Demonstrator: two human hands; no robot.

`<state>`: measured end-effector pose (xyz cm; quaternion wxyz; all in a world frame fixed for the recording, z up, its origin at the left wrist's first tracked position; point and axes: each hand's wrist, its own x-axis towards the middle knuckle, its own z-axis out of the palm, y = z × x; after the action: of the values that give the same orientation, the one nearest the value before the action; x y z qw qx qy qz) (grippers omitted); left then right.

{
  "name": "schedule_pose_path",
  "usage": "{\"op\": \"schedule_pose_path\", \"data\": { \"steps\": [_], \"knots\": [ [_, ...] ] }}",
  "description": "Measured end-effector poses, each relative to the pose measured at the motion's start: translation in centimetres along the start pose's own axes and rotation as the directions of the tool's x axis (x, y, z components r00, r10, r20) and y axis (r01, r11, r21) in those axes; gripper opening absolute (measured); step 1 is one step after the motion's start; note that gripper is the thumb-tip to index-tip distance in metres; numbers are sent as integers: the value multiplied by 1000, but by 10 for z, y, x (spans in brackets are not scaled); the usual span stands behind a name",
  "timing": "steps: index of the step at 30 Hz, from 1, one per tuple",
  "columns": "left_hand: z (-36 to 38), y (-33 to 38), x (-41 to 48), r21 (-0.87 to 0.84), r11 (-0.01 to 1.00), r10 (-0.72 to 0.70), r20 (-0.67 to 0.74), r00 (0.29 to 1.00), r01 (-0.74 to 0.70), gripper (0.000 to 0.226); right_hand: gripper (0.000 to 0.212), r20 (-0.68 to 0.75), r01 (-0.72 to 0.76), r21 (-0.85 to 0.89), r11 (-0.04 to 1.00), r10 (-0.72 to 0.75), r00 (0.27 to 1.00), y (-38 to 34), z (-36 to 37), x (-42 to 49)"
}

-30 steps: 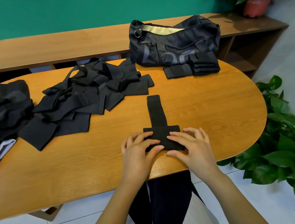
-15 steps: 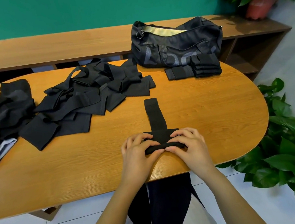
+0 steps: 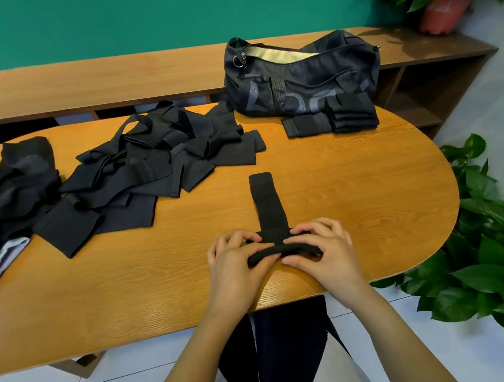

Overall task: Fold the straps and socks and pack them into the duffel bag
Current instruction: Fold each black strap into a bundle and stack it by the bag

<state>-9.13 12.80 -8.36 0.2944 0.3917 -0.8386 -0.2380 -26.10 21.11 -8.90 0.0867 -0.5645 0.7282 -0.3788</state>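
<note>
Black strap (image 3: 268, 201), near end pinched by left hand (image 3: 235, 260), right hand (image 3: 326, 250)

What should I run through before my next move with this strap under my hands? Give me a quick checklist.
1. Left hand and right hand both pinch the strap at its rolled near end: ok.
2. Strap's free length lies flat, pointing away: ok.
3. Roll even across its width: cannot tell, the hands cover it.
4. Loose pile lies apart from the strap: ok.
5. Duffel bag zip open: ok.
6. Everything folded like the folded stack: not ok, the pile is unfolded.
</note>
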Motion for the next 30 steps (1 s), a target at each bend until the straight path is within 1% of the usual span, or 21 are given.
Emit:
{"op": "schedule_pose_path", "data": {
  "steps": [3, 6, 8, 10, 13, 15, 16, 20, 22, 27, 30],
  "knots": [
    [0, -1, 0, -16, 1000, 6, -16, 1000, -6, 21, 40, 22, -6, -26, 1000, 6, 1000, -1, -1, 1],
    [1, -2, -1, -19, 1000, 6, -23, 1000, -6, 23, 41, 13, -34, -5, 999, 34, 999, -1, -1, 2],
    [1, -2, -1, -6, 1000, 7, 0, 1000, -7, 23, 40, 5, -41, 3, 999, 41, 999, -1, -1, 1],
    [-3, -2, 0, 8, 1000, 5, 70, 998, -5, 20, 37, -2, -44, 17, 999, 44, 999, 0, -1, 1],
    [-14, -2, 7, 47, 999, -6, 216, 976, -4, 21, 35, 4, -46, 28, 999, 46, 999, 1, 0, 2],
    [-19, -2, 13, 62, 998, -22, 268, 963, 6, 18, 32, 3, -47, 26, 999, 47, 999, 0, 0, 2],
    [-19, -3, 14, 57, 998, -28, 271, 962, 13, 16, 32, 2, -46, 26, 999, 46, 999, 0, -1, 2],
    [-7, -6, 9, 8, 999, -31, 148, 989, 31, 13, 35, 0, -50, 20, 999, 50, 999, 1, 0, 2],
    [-3, -8, 7, 19, 999, -34, 107, 994, 32, 14, 37, -14, -51, 7, 999, 51, 999, 0, 0, 3],
    [-3, -7, 7, 36, 999, -19, 86, 996, 16, 25, 45, -51, -80, -18, 997, 79, 996, -2, 2, 4],
    [-3, -7, 7, 34, 999, -24, 71, 997, 21, 30, 39, -65, -75, -2, 997, 75, 995, -5, 1, 4]
  ]
}}
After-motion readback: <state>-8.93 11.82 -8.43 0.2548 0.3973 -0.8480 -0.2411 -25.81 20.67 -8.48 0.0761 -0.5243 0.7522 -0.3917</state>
